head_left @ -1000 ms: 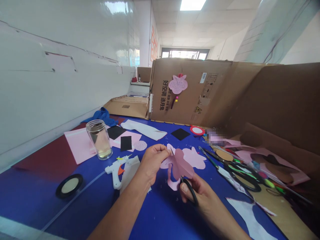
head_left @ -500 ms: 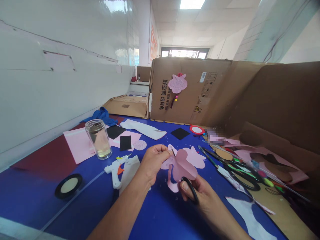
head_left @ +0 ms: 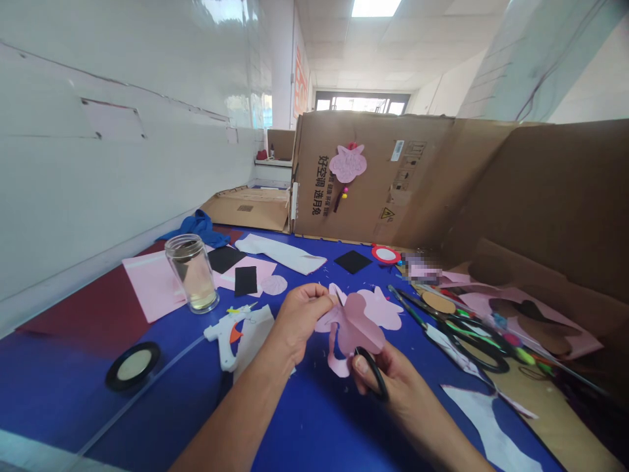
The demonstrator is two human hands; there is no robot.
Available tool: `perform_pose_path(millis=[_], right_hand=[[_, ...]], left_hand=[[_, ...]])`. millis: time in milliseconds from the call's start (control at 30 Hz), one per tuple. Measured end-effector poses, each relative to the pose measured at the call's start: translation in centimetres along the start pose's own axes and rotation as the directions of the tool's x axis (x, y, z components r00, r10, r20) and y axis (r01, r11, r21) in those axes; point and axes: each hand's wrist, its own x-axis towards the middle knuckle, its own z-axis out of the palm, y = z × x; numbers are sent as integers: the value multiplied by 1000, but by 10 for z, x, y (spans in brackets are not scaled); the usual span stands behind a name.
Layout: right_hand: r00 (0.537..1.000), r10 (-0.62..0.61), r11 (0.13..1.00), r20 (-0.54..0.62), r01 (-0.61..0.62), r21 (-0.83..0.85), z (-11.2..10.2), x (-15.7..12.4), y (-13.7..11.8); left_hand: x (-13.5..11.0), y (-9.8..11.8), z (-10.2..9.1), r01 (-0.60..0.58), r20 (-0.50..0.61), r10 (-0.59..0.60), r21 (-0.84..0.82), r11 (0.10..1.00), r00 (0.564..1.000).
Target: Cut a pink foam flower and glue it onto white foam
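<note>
Left hand (head_left: pixel 301 318) fingers pinched shut on pink felt cutout (head_left: pixel 354 328), just right of hot glue gun (head_left: pixel 227 331). Right hand (head_left: pixel 393 380) curled tight round black scissors (head_left: pixel 372 370), blades under felt. Cardboard box (head_left: pixel 373 177) behind reads 好空调, rest too small to read.

Cardboard box (head_left: pixel 442 190), upright panel:
- Black vertical Chinese print (head_left: pixel 322 185). The first column reads "好空调"; the second column is unclear.
- White barcode label (head_left: pixel 397 150), print too small to read.
- Yellow warning triangle (head_left: pixel 387 214).

Red wall banner (head_left: pixel 301 82): characters illegible.
</note>
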Motion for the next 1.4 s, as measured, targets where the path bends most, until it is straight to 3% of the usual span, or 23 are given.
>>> perform_pose_path(millis=[1400], right_hand=[[1000,-26,999,3,25,32,-1,-1,6]], left_hand=[[-3,0,4,15,-4,-15,-14,1000,1000]])
